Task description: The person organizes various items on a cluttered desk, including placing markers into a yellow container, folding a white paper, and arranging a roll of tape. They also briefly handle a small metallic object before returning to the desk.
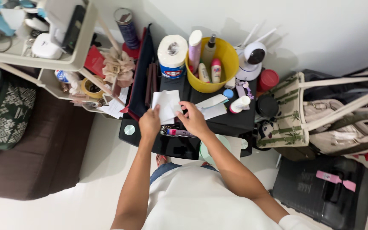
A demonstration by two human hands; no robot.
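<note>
- Head view: left hand [149,123] and right hand [194,119] each pinch a lower corner of the white paper sheet [166,104].
- It lies mid-table on the black table [175,147], extending away from both hands toward the yellow tub [224,68].

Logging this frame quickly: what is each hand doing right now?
Left hand: closed on the white paper, pinching its lower left edge.
Right hand: fingers closed on the same paper's right edge.

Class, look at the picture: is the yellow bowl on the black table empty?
No, the yellow bowl holds several upright bottles and tubes beside the toilet paper roll.
</note>
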